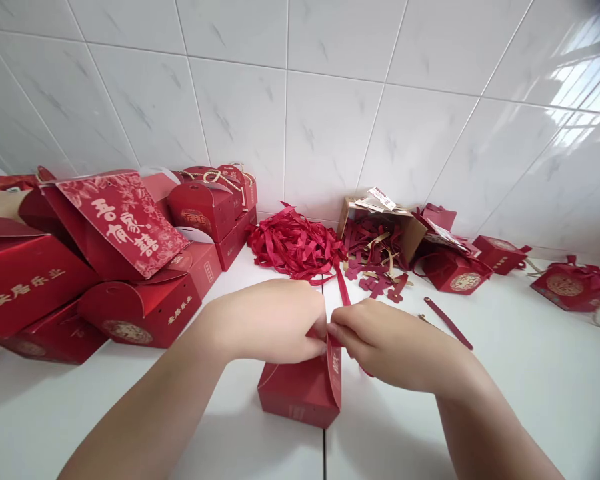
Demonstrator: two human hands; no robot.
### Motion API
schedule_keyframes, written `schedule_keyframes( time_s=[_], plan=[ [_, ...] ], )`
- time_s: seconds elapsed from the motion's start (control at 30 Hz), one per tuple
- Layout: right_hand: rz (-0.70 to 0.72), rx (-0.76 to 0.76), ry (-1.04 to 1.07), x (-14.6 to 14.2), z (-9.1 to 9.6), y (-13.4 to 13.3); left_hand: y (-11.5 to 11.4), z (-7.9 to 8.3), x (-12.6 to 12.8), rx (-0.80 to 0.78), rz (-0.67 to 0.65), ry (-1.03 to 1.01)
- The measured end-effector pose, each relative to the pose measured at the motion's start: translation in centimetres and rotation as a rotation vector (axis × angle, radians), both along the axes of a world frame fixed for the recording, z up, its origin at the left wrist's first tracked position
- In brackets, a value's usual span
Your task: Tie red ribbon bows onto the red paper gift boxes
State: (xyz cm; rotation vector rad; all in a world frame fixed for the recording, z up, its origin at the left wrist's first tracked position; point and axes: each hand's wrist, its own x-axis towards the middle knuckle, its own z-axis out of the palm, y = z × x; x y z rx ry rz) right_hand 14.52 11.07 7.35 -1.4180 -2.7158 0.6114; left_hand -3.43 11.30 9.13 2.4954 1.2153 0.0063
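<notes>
A small red paper gift box stands on the white table in front of me, its side flap raised at the right. My left hand is closed over the box top, thumb at the flap; its other fingertips are hidden. Pressed together at the flap's upper edge are the fingers of my right hand. A red ribbon runs from the pile down to this hand and shows again below it. The exact grip on the ribbon is partly covered by the fingers.
Behind lies a heap of red ribbons. An open cardboard box spills dark red and beige strips. Stacked red gift boxes fill the left side. Finished-looking boxes with ribbons stand at right, near a loose strap. A tiled wall rises behind.
</notes>
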Motion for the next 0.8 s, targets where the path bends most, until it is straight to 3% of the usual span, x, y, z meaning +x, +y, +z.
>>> schedule_keyframes(
  time_s=[0.17, 0.4, 0.6, 0.8],
  plan=[
    [-0.052, -0.037, -0.018, 0.0, -0.2, -0.4, 0.1, 0.5, 0.9, -0.085, 0.054, 0.022],
    [-0.048, -0.003, 0.087, 0.6, 0.1, -0.3, -0.4, 0.6, 0.6, 0.066, 0.069, 0.034],
    [0.016, 0.030, 0.195, 1.7, 0.4, 0.1, -0.4, 1.8, -1.0, 0.238, 0.252, -0.139],
    [0.113, -0.115, 0.085, 0.2, 0.2, 0.0, -0.6, 2.5, -1.7, 0.492, 0.438, -0.449]
  ],
)
